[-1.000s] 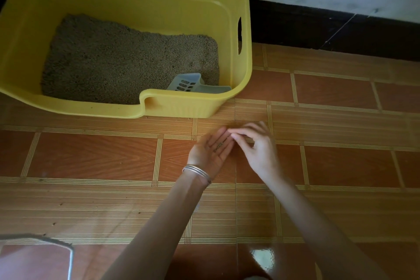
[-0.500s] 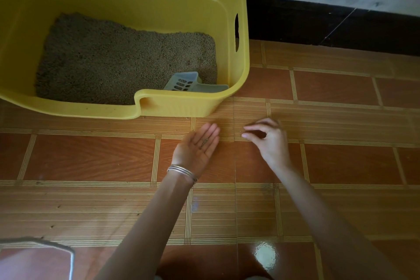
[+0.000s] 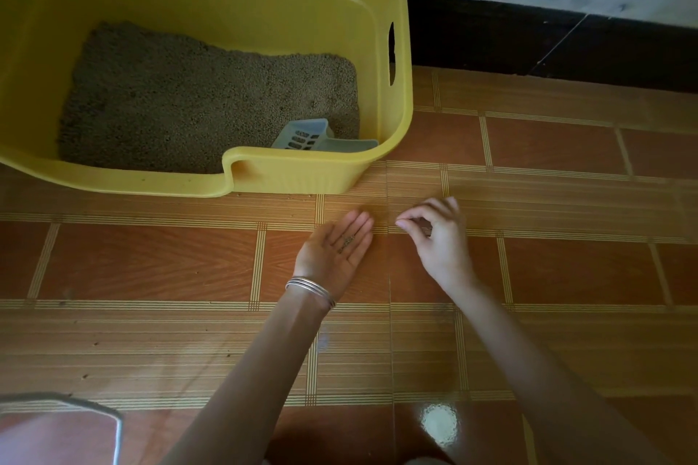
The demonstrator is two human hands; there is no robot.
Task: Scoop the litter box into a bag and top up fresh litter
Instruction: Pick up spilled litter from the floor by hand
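Keep left hand [image 3: 336,251] flat, palm up, cupping stray grains [image 3: 348,240]. Right hand [image 3: 438,238] pinched narrow just above floor [image 3: 151,260]: sweep grains toward palm. Box [image 3: 400,49] near, scoop [image 3: 304,136] inside front-right corner.

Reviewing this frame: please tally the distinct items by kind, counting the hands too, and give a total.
Yellow plastic litter box: 1
Pale blue slotted plastic scoop lying inside the box: 1
Silver bangles on the left wrist (exact number unclear, counted as one set): 1
Hands: 2, left hand palm up holding a few litter grains, right hand pinching
Total: 5
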